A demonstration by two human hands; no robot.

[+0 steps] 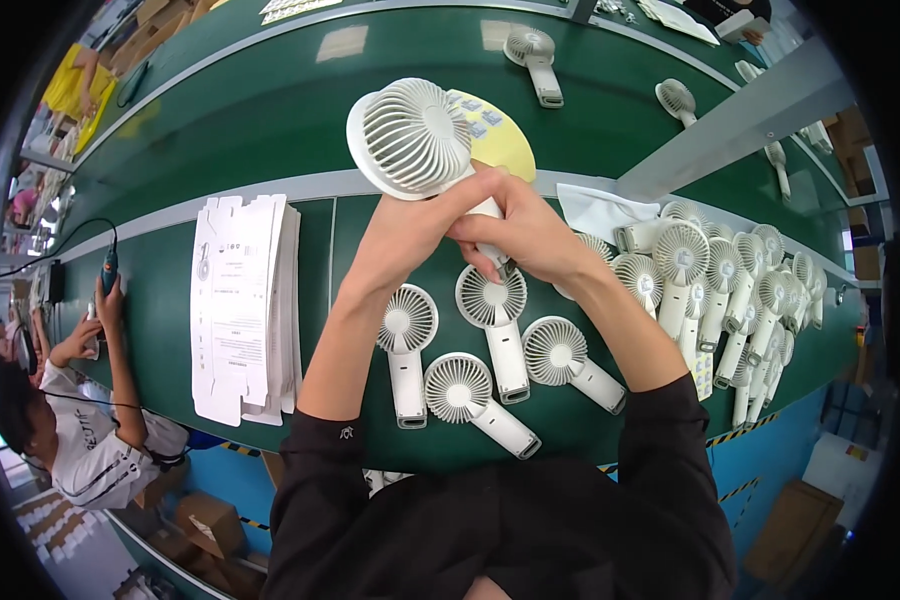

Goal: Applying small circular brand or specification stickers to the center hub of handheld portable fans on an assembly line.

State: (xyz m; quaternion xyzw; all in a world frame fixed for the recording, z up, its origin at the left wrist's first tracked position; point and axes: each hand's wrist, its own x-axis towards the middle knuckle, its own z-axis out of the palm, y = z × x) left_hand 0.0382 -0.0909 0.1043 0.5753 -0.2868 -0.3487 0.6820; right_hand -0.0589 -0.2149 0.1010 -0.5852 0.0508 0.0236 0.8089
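Observation:
A white handheld fan (417,138) is held up over the bench, its round grille head toward the far left. My left hand (410,225) is closed about the neck just below the head. Lower on the handle, my right hand (530,228) grips with bent fingers, hiding much of it. Under my wrists several similar fans lie on the green bench, among them a left fan (405,330), a middle fan (495,310), a near fan (465,390) and a right fan (565,355). Behind the held fan is a yellow round sheet (500,140) with small labels.
To the left stands a stack of flat white printed boxes (240,310). A crowded pile of fans (725,270) fills the right side, by a grey metal post (740,125). Another fan (535,60) lies on the far belt. A co-worker (80,420) holds a power screwdriver (109,270) at left.

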